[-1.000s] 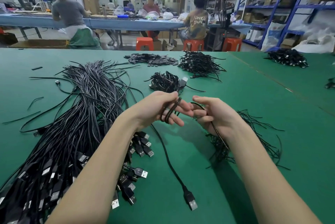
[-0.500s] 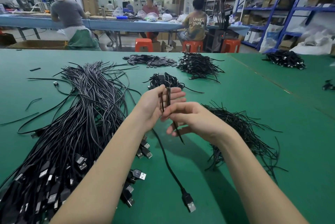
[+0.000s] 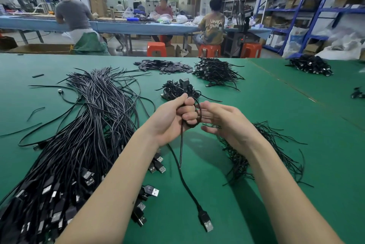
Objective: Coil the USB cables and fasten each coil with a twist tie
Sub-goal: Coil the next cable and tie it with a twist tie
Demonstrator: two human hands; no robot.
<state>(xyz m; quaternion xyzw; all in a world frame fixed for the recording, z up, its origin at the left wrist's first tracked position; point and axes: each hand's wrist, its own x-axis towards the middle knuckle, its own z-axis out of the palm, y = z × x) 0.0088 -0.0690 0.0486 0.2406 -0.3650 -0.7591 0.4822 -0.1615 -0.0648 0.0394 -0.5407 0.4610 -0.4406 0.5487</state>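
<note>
One thin black USB cable (image 3: 184, 180) is coiled small in the left hand (image 3: 173, 119), fingers curled round it, plug end trailing near on the green table (image 3: 276, 125). Right hand (image 3: 225, 123) is open beside the coil (holding nothing visible). Judged light, springy; grip across the loops.

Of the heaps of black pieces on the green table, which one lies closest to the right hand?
The loose heap of thin twist ties directly under the right hand and wrist; the other heaps lie farther off.
</note>
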